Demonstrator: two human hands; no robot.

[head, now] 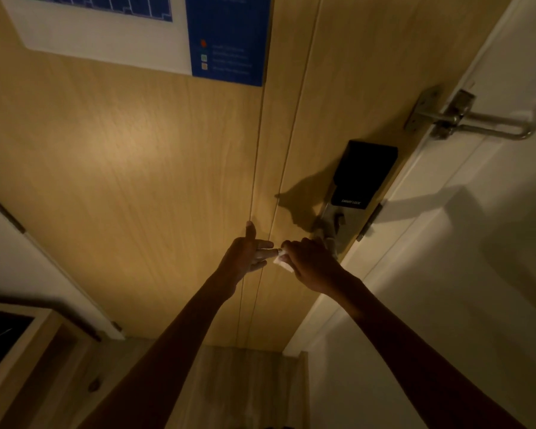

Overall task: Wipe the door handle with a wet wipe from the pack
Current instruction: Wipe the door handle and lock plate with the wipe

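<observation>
1. I see the wooden door (pixel 121 181) filling most of the view, dimly lit, behind both of my hands.
2. A blue and white notice (pixel 143 35) is fixed to the door, well above my fingers.
3. A black lock box (pixel 364 174) marked SMART LOCK sits just above my right-hand fingers; a metal swing latch (pixel 468 119) is higher still, to their right, on the white frame.
4. The door handle (pixel 325 233) runs from the lock plate under my right hand; most of it is hidden.
5. My right hand (pixel 313 261) is curled over the handle, fingers closed on the wet wipe (pixel 282 264), whose white corner shows at their left edge.
6. My left hand (pixel 248 255) is spread wide, holding nothing, its fingertips touching the wipe's end.
</observation>
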